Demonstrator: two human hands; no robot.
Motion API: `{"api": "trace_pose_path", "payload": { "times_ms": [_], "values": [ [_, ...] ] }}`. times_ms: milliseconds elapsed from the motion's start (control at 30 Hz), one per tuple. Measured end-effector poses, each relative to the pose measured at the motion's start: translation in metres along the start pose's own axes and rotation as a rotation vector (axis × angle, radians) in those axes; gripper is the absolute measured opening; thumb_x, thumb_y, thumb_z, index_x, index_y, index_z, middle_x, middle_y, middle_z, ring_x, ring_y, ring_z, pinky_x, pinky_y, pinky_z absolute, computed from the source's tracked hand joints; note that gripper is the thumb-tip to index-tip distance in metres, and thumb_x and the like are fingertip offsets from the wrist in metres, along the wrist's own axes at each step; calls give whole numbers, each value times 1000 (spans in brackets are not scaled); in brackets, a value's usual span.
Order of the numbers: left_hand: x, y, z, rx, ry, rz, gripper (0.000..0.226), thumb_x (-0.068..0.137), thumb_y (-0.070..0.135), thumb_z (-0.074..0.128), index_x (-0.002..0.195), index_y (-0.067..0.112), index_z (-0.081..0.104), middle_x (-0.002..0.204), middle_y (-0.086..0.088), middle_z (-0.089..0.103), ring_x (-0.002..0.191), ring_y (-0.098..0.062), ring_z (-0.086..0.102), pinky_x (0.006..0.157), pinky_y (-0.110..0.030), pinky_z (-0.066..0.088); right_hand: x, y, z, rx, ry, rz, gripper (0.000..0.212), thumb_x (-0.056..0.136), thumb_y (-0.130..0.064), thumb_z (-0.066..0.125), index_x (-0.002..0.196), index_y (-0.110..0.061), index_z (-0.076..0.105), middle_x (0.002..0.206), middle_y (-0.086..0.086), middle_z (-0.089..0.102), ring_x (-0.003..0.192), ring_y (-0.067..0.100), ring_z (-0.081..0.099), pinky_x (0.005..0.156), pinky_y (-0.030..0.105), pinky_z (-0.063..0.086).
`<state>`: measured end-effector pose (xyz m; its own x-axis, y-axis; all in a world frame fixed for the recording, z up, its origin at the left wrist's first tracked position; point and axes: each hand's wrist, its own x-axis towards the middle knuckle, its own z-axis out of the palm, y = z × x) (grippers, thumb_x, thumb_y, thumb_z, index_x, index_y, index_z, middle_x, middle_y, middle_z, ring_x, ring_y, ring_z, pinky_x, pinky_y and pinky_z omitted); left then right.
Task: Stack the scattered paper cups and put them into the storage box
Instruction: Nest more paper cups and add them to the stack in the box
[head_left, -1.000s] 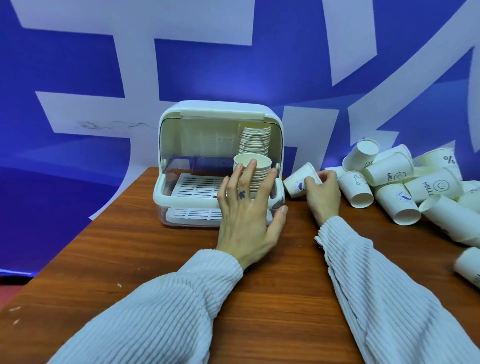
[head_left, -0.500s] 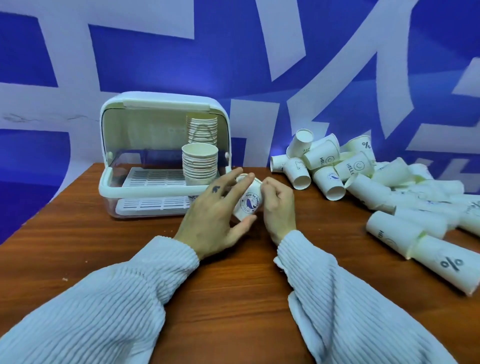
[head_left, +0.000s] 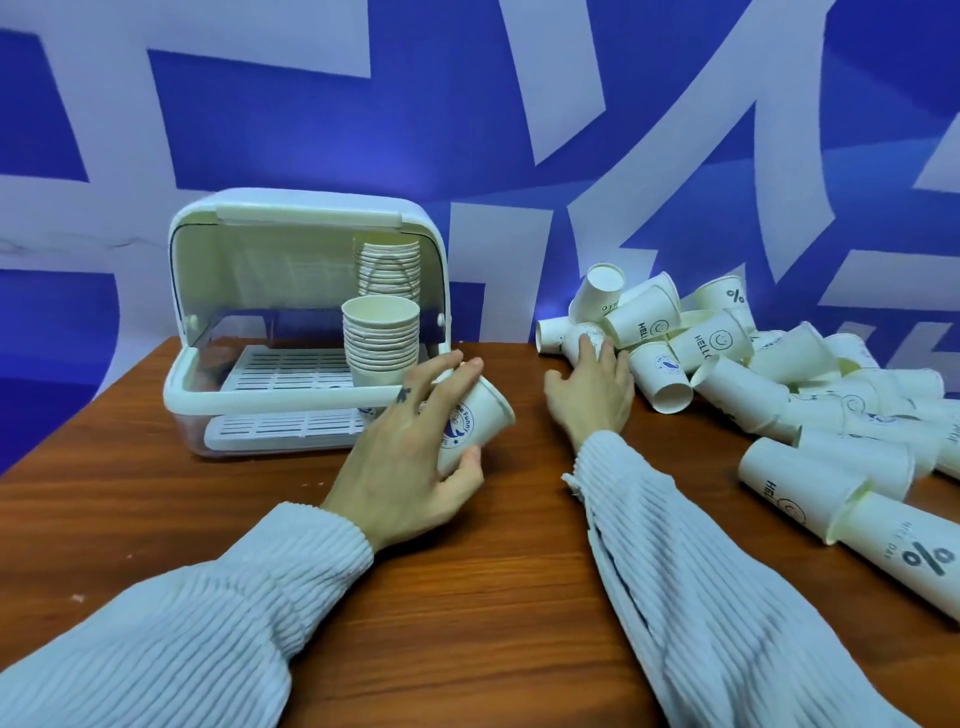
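My left hand (head_left: 410, 457) grips a white paper cup (head_left: 475, 423) with a blue logo, tilted with its mouth to the right, just in front of the storage box (head_left: 260, 400). The white box stands open at the left with its lid raised. Inside it a stack of cups (head_left: 381, 340) stands at the front right, with a second stack (head_left: 387, 265) behind. My right hand (head_left: 592, 387) reaches toward the pile of scattered cups (head_left: 727, 364), fingers extended and touching a lying cup (head_left: 584, 335) at the pile's left edge.
The brown wooden table (head_left: 493, 597) carries everything. Scattered cups spread from the middle right to the right edge, some nested lying down, such as a long pair (head_left: 852, 504) near my right sleeve. A blue and white wall stands behind.
My right hand let go of the logo cup and moved right to the pile. My left hand now holds that cup alone. The view has shifted right.
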<state>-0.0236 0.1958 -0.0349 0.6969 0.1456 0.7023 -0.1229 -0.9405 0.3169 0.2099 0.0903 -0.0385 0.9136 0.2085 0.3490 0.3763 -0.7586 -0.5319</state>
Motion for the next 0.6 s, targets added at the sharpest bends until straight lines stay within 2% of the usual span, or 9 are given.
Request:
{"api": "trace_pose_path", "payload": {
  "times_ms": [33, 100, 167, 233, 300, 333, 433, 500, 600],
  "values": [
    [0, 0, 0, -1, 2, 4, 77, 85, 37, 59, 156, 29, 30, 158, 6, 31, 136, -18, 49, 91, -52, 57, 2, -3, -2, 14, 56, 8, 62, 92, -39, 53, 151, -22, 46, 162, 6, 42, 151, 32, 30, 124, 47, 20],
    [-1, 1, 0, -3, 7, 6, 77, 85, 36, 59, 156, 29, 30, 158, 5, 31, 137, -18, 48, 91, -52, 56, -1, -12, -12, 79, 248, -11, 40, 92, -43, 52, 126, -22, 62, 135, 4, 65, 130, 31, 49, 110, 45, 31],
    [0, 1, -1, -3, 8, 3, 77, 85, 36, 59, 156, 27, 31, 159, 4, 31, 140, -19, 46, 92, -52, 56, -11, -17, -17, 111, 347, -88, 27, 93, -43, 53, 109, -24, 64, 118, 2, 70, 118, 29, 53, 100, 43, 35],
    [0, 2, -1, -5, 13, 7, 76, 86, 36, 59, 155, 25, 31, 159, 2, 32, 141, -20, 44, 95, -53, 54, -16, -15, -11, 104, 294, -152, 37, 92, -49, 56, 121, -27, 65, 131, 4, 63, 126, 29, 50, 105, 43, 37],
    [0, 2, -2, -8, 17, 6, 76, 86, 36, 59, 155, 25, 30, 160, 2, 31, 143, -21, 43, 99, -53, 53, -16, -13, -5, 123, 113, -168, 57, 92, -58, 55, 144, -33, 55, 154, 5, 48, 141, 29, 42, 114, 47, 38],
    [-1, 3, -3, -11, 15, -1, 76, 86, 36, 59, 154, 25, 28, 161, 1, 30, 144, -20, 42, 101, -53, 52, -15, -12, -4, 158, -3, -171, 63, 93, -62, 52, 150, -35, 49, 158, 3, 44, 144, 29, 42, 115, 48, 38],
    [-1, 4, -6, -40, 33, -20, 76, 86, 36, 59, 152, 24, 24, 163, -1, 30, 145, -18, 40, 109, -45, 47, -21, -14, -8, 160, -289, -231, 71, 94, -70, 48, 157, -39, 38, 155, -2, 52, 139, 29, 51, 110, 45, 43],
    [-3, 4, -6, -68, 75, -44, 75, 87, 33, 60, 151, 22, 23, 161, -4, 35, 141, -20, 45, 109, -38, 46, -34, -17, -8, 69, -321, -302, 78, 90, -75, 50, 158, -40, 35, 152, -4, 55, 135, 29, 54, 105, 45, 46],
    [-2, 6, -12, -108, 194, -139, 77, 89, 25, 67, 149, 23, 20, 147, -6, 49, 117, -28, 61, 92, -32, 49, -51, -30, -16, 210, -148, -264, 81, 88, -65, 62, 158, -39, 29, 152, 1, 53, 133, 30, 55, 102, 44, 47]
  ]
}}
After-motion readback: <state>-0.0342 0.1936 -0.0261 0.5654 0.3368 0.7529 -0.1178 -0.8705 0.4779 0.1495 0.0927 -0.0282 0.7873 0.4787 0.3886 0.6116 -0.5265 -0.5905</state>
